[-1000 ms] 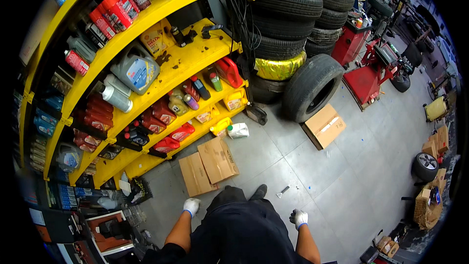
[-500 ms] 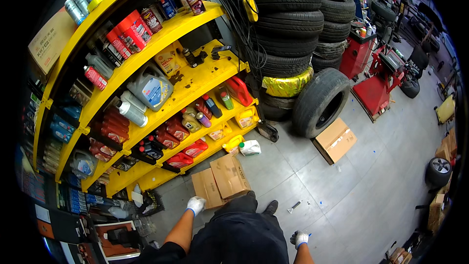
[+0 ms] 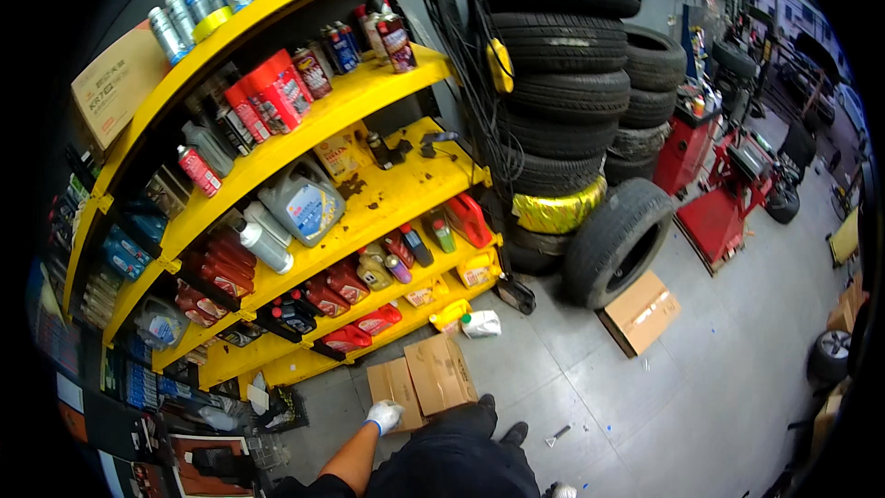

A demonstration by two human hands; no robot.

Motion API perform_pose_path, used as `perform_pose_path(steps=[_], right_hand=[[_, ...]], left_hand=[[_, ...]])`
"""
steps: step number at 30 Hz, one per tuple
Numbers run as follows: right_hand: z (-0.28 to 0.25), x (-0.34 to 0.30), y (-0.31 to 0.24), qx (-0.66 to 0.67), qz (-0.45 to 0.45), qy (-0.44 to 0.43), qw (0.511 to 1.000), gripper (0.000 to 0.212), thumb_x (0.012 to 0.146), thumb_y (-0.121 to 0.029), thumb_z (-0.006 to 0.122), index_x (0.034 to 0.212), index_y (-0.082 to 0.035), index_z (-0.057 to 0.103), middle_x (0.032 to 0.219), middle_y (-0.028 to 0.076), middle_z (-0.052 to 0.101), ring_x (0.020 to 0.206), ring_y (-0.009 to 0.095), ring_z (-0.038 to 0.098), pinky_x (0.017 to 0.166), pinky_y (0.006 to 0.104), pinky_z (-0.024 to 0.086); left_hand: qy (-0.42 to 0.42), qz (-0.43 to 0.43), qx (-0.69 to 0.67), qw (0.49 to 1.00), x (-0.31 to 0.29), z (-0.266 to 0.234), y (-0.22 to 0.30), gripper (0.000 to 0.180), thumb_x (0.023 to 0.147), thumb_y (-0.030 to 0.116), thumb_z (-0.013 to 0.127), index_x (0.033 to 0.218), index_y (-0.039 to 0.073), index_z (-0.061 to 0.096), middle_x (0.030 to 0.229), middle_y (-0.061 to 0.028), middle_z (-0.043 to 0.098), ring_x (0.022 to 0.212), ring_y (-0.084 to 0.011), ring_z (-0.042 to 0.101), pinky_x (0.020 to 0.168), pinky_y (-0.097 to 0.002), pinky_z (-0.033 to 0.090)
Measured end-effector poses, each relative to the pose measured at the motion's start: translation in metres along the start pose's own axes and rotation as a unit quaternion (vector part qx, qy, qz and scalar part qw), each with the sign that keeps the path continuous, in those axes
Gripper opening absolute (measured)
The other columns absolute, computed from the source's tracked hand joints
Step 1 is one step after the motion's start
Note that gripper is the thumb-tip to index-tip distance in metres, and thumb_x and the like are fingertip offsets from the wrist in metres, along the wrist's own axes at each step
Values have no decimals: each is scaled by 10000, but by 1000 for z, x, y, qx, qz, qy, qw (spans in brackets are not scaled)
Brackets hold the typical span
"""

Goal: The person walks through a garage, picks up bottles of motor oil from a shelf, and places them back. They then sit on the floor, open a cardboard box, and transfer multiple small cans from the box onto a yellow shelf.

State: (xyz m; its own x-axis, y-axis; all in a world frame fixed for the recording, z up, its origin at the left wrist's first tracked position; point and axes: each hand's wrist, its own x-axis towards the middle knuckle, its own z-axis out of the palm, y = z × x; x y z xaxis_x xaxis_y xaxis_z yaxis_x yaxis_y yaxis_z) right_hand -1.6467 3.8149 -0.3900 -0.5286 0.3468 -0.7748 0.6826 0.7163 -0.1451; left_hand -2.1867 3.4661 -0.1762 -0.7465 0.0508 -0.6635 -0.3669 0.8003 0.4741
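Note:
My left hand (image 3: 384, 416), in a white glove with a blue cuff edge, hangs over a flat-lying cardboard box (image 3: 393, 382) by my legs. I cannot tell whether it touches the box, and the back of the hand hides the fingers. A second brown carton (image 3: 441, 374) lies against the first, close to my feet. Only a bit of my gloved right hand (image 3: 562, 492) shows at the lower edge, its fingers out of sight. On the floor to the right of my shoes lies a small T-shaped tool (image 3: 558, 435).
Yellow shelving (image 3: 406, 186) on the left holds spray cans, oil jugs and bottles. Black tires (image 3: 567, 92) are stacked beyond it, with a loose tire (image 3: 616, 244) leaning there. A carton (image 3: 641, 312) lies beside that tire. A red machine (image 3: 714, 221) stands farther right.
The view has shifted, so shelves and tires sit lower and farther right. My left hand has come over the left box. My right hand has dropped nearly out of view.

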Motion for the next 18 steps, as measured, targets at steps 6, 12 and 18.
perform_pose_path(steps=[6,12,18], right_hand=[[-86,21,-18,-44,-9,16,999,336,963,-351,720,1143,-101,853,1184,219,837,1169,451,793,978,546,646],[-142,98,-16,-157,-220,26,962,282,974,-330,757,1103,-84,809,1124,213,839,1034,434,802,901,555,644],[-327,176,-113,194,-6,82,977,379,1034,-408,699,1133,-61,814,1036,234,832,970,432,810,874,579,635]], left_hand=[[3,-23,-20,1000,33,-15,-32,373,998,347,736,1130,17,852,928,-151,845,855,-272,812,804,-432,629],[-69,-48,80,993,73,-33,-74,435,967,429,729,1086,32,862,999,-210,849,974,-377,816,914,-498,625],[175,-103,45,978,149,-99,34,915,952,457,786,1677,6,459,1691,-357,496,1525,-490,561,1261,-531,479]])
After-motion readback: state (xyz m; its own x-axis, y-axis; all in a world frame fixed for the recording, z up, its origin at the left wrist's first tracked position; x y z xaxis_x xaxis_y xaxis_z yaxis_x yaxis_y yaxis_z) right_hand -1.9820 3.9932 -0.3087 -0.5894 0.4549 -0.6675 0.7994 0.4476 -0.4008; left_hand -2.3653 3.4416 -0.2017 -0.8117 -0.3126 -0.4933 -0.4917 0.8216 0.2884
